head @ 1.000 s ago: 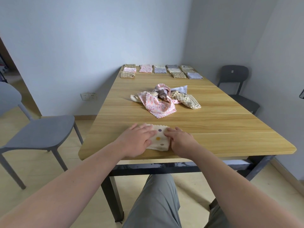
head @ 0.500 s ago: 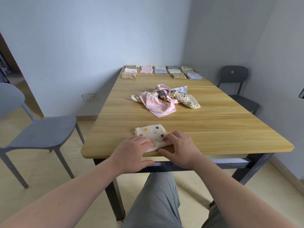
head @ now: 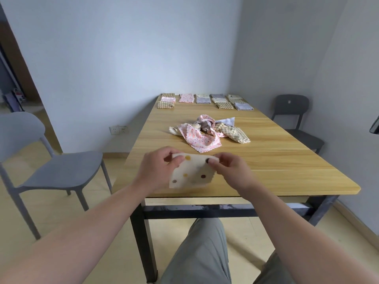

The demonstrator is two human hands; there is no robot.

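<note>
A folded cream cloth with coloured dots is held up above the near edge of the wooden table. My left hand pinches its upper left corner. My right hand pinches its upper right corner. The cloth hangs down between the two hands, facing me. A loose heap of unfolded cloths, pink floral, checked and grey, lies in the middle of the table beyond my hands.
Several folded cloths lie in rows at the table's far end. A grey chair stands to the left, a dark chair at the far right. Walls close in behind and on the right.
The dotted cloth lay flat on the table under both hands; both hands have now pinched its top corners and lifted it off the surface.
</note>
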